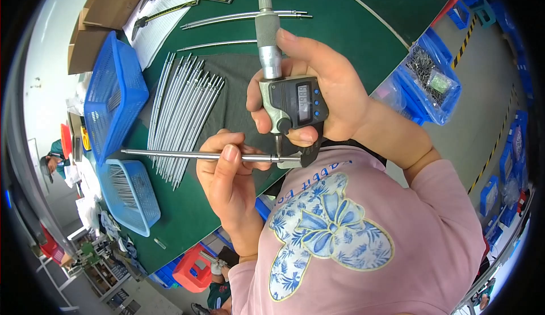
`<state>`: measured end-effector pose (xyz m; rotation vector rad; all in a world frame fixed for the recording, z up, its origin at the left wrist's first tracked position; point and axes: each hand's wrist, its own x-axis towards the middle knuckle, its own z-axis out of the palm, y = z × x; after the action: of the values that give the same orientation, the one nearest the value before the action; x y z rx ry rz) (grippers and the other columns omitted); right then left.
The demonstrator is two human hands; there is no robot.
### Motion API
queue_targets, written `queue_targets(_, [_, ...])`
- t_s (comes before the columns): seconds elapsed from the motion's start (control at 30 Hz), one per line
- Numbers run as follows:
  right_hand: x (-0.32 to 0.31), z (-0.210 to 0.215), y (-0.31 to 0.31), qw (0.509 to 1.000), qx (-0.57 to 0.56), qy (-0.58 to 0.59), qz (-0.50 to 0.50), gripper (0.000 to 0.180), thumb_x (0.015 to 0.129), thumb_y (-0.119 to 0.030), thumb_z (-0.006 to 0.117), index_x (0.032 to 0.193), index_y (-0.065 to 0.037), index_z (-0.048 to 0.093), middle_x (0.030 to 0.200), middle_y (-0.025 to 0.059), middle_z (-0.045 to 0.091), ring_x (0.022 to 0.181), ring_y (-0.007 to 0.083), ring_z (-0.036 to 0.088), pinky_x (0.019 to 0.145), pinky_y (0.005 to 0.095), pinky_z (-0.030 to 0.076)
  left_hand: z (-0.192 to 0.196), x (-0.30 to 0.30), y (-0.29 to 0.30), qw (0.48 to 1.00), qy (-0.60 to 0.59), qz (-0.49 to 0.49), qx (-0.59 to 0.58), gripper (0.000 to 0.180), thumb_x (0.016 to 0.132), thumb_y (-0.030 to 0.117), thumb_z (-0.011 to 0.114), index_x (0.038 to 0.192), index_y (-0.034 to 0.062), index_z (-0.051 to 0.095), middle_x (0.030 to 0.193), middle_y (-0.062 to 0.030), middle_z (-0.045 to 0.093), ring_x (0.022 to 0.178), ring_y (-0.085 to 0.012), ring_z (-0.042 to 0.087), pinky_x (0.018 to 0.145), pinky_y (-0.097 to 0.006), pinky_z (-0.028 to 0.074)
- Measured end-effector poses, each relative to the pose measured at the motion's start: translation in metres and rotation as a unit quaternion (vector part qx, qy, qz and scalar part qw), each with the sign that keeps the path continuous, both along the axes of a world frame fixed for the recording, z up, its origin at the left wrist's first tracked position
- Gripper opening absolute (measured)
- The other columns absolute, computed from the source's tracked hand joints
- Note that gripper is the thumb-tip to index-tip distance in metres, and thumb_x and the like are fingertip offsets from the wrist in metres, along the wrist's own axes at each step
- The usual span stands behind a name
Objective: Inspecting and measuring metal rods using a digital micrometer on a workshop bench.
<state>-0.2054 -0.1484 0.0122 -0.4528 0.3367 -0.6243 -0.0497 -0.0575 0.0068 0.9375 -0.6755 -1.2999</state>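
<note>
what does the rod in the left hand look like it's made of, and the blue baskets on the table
Rod: probably steel, a bright silvery polished finish with sharp highlights along it. Blue baskets: most likely moulded plastic, an even matte blue with a fine open mesh wall that shows light through.

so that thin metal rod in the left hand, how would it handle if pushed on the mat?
The rod looks stiff: it spans straight from the left hand to the micrometer without sagging. Round and smooth, it would probably roll and may slip. Slender, so likely light.
</note>
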Motion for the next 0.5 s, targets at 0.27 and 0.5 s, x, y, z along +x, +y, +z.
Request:
queue_targets(0.27, [0.000, -0.006, 0.002, 1.000, -0.009, 0.012, -0.004, 0.072, 0.082, -0.059, 0.024, 0.087, 0.006, 0.054, 0.067, 0.0157, 0.058, 0.035, 0.0152, 0.045, 0.031, 0.0212, 0.035, 0.003, 0.006, 0.005, 0.999, 0.010, -0.002, 0.037, 0.026, 0.078, 0.011, 0.051, 0.095, -0.0077, 0.052, 0.064, -0.0095, 0.055, 0.058, -0.0196, 0.060, 0.051, -0.024, 0.048])
queue_targets(0.5, [0.014, -0.008, -0.042, 0.906, -0.298, 0.241, -0.179, 0.025, 0.070, -0.016, 0.065, 0.085, 0.001, 0.054, 0.071, 0.0083, 0.059, 0.044, 0.0049, 0.043, 0.038, 0.0177, 0.032, 0.006, 0.042, 0.031, 0.994, 0.030, -0.088, 0.062, 0.037, 0.057, 0.014, 0.047, 0.083, -0.0133, 0.051, 0.045, -0.0040, 0.040, 0.029, -0.0081, 0.028, 0.029, -0.020, 0.022])
